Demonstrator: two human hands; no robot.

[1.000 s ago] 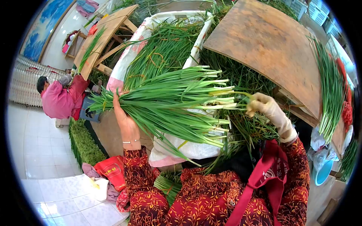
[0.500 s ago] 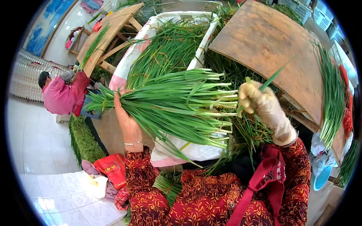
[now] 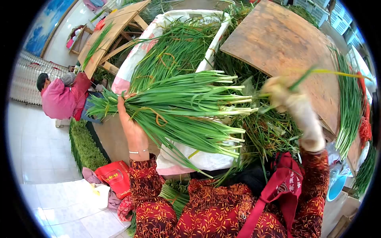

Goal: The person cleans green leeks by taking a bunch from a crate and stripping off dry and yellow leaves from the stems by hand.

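Note:
A fanned bunch of garlic chives (image 3: 186,107) lies across the middle, its white stem ends to the right. My left hand (image 3: 129,123), bare with a bracelet at the wrist, is closed around the leafy end. To the right of the stem ends is my right hand (image 3: 278,93), in a pale glove and smeared by motion. Loose chive leaves (image 3: 303,77), one green and one yellow, stick out from its closed fingers. Below the bunch spreads a white sack (image 3: 198,160). Behind it, a sack-lined white crate (image 3: 216,51) holds more chives.
A wooden board (image 3: 278,43) stands at the upper right, with a bundle of chives (image 3: 347,107) along its right edge. Chive trimmings (image 3: 270,135) heap below it. Another person (image 3: 59,97) in pink works by a wooden table (image 3: 107,35) at left. A blue basin (image 3: 337,187) sits lower right.
My right hand has moved up and to the right, away from the stem ends, with leaves trailing from it. My left hand keeps its hold on the bunch, almost unmoved.

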